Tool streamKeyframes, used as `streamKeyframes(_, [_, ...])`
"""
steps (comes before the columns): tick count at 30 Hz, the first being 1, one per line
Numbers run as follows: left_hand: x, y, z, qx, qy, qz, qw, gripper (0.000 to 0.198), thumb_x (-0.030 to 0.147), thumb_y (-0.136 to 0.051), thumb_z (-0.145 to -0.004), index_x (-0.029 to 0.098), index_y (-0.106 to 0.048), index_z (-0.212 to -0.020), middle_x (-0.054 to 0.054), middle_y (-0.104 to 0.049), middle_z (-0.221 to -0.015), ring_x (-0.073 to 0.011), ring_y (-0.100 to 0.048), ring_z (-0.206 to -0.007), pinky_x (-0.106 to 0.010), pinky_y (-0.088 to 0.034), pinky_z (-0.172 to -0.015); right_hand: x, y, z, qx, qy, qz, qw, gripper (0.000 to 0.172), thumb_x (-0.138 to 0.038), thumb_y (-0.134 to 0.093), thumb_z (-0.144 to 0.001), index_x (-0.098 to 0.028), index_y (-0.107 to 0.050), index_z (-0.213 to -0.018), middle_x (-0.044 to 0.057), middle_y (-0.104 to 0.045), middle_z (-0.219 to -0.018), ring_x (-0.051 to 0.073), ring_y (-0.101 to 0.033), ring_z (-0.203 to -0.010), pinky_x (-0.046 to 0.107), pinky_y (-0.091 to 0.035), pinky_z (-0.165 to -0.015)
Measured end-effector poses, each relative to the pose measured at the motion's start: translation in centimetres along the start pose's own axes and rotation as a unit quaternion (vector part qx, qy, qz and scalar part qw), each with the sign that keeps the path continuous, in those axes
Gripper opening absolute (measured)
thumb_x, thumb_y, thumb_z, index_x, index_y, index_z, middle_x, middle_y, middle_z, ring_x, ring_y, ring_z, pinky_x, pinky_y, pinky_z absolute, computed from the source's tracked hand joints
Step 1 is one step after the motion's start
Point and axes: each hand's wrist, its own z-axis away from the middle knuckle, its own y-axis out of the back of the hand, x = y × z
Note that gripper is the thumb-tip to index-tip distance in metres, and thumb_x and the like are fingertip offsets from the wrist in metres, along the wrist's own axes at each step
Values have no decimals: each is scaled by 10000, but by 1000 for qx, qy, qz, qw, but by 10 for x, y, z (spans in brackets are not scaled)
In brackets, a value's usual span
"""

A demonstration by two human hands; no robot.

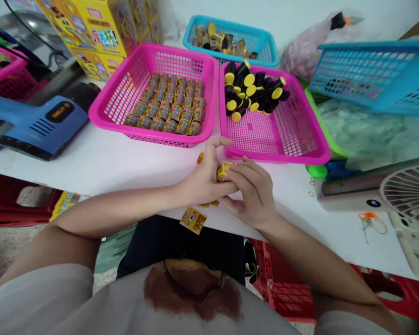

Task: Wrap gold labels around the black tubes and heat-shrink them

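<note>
Tabletop (132, 163) shows as a white strip between the near rim of the pink basket of black pots (282, 157) and the table's front edge; the two hands meet in this strip. In front of the basket's near left corner, the left hand (209, 177) curls around a small yellow-wrapped pot (224, 171), index finger raised close to the basket's rim; whether it touches, I cannot tell. The right hand (253, 188), in front of the basket, has bent fingers on the pot's right side, so both hold it. Farther out from the basket, below the wrists, a printed yellow label (193, 219) overhangs the front edge. Left of the basket, just beside its rim, a second pink basket (106, 122) bears rows of wrapped pots (169, 104). Right of the basket's near corner, a fan (410, 186) limits sideways room; behind the basket, a blue basket (265, 61) stands close.
</note>
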Motion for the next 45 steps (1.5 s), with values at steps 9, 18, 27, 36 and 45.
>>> streamKeyframes(9, [2,6,-1,-126,24,63,990,729,216,-803,-799,308,-258,-1273,141,-486,-683,-74,-518,-481,-203,-397,-457,4,9,4,16,59,-66,996,288,-277,-619,-1004,-260,-649,-1290,67,-723,-1146,250,-709,-1107,549,-636,-1037])
streamKeyframes(18, [6,19,-3,-246,16,57,967,646,168,-753,-847,306,-262,-1242,108,-559,-754,-112,-628,-523,-218,-484,-484,-1,12,1,7,73,-107,992,324,-243,-536,-1042,-190,-592,-1357,110,-713,-1178,232,-716,-1173,424,-701,-919])
streamKeyframes(27, [42,22,-4,-26,-113,-259,959,326,268,-687,-914,229,-433,-1114,15,-596,-926,-113,-622,-768,-254,-509,-700,11,13,-10,14,23,-28,999,765,-303,-761,-922,-272,-392,-1591,120,-642,-1337,290,-629,-1324,500,-615,-1075])
streamKeyframes(36, [102,125,-104,90,123,-593,790,287,326,-788,-840,201,-685,-1077,-32,-711,-994,-186,-650,-891,-288,-464,-787,150,-33,-106,-423,-329,93,839,503,-341,-647,-926,-176,-599,-1399,196,-483,-1525,355,-587,-1354,522,-477,-1178])
streamKeyframes(45, [45,161,-148,34,288,-685,668,396,435,-717,-871,136,-750,-1129,-87,-730,-996,-266,-673,-1062,-339,-476,-934,175,-83,-99,-445,-346,113,818,625,-241,-655,-881,-68,-470,-1453,252,-596,-1421,347,-614,-1309,480,-515,-1110])
